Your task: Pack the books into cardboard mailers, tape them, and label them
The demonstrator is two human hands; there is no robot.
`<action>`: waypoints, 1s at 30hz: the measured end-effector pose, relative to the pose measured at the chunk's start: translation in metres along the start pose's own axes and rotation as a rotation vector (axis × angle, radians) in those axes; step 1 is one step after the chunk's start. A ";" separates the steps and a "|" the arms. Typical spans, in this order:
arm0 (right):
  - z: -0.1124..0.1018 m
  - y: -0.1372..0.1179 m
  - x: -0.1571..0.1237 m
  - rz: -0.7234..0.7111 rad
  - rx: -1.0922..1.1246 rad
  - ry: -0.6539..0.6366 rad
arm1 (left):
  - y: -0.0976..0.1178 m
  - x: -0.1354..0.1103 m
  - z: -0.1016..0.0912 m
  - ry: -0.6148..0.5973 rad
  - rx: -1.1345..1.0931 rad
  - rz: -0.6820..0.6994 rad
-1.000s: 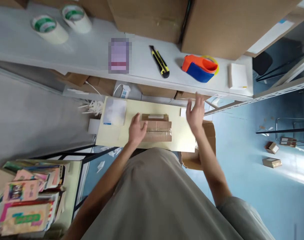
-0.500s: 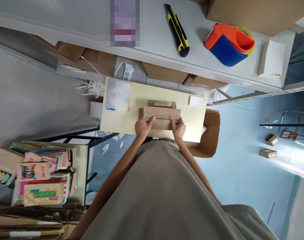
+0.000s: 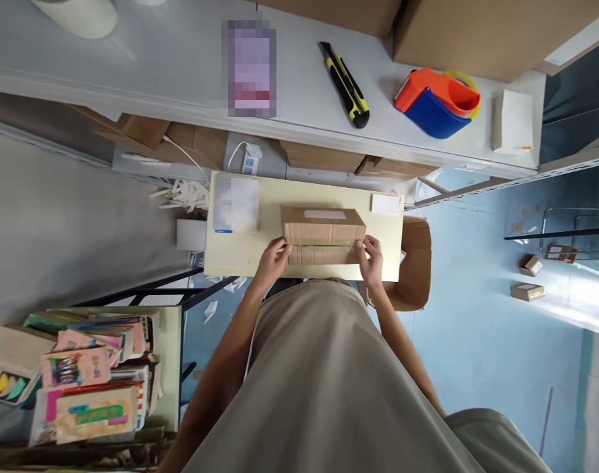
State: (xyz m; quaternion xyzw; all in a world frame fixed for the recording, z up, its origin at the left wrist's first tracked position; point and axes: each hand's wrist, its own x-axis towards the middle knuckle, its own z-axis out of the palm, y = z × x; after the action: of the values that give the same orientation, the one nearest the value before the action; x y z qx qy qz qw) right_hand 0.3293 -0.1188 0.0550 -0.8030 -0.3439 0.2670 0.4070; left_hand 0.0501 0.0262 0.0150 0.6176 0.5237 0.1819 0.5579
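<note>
Flat on the pale table (image 3: 260, 253), cardboard box (image 3: 324, 234); left hand (image 3: 272, 259) clamped on its left end, right hand (image 3: 372, 257) clamped on its right end. Beyond, on the grey shelf (image 3: 171, 72): utility knife (image 3: 345, 84), tape dispenser (image 3: 436, 103).

A brown cardboard box (image 3: 324, 234), long and low, lies closed and flat on the pale yellow bench (image 3: 265, 246), its length running left to right, near the front edge. A white label (image 3: 324, 214) sits on its top. The near side shows a shiny strip of clear tape (image 3: 322, 247). The left hand (image 3: 272, 259) holds its near left corner and the right hand (image 3: 371, 257) its near right corner.
</note>
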 end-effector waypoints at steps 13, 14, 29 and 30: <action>0.013 0.067 -0.005 0.132 0.030 -0.264 | -0.058 0.016 -0.001 -0.120 0.173 -0.138; 0.014 0.071 -0.001 0.164 0.030 -0.260 | -0.060 0.021 -0.002 -0.128 0.183 -0.162; 0.004 0.001 0.066 0.182 0.177 -0.114 | 0.028 0.068 -0.011 0.160 -0.137 -0.117; -0.002 -0.005 0.059 0.170 0.168 -0.106 | 0.033 0.058 -0.014 0.159 -0.124 -0.099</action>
State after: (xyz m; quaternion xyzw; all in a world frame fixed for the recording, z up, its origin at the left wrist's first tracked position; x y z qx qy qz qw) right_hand 0.3658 -0.0718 0.0509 -0.7770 -0.2720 0.3706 0.4301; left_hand 0.0758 0.0875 0.0274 0.5389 0.5841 0.2346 0.5598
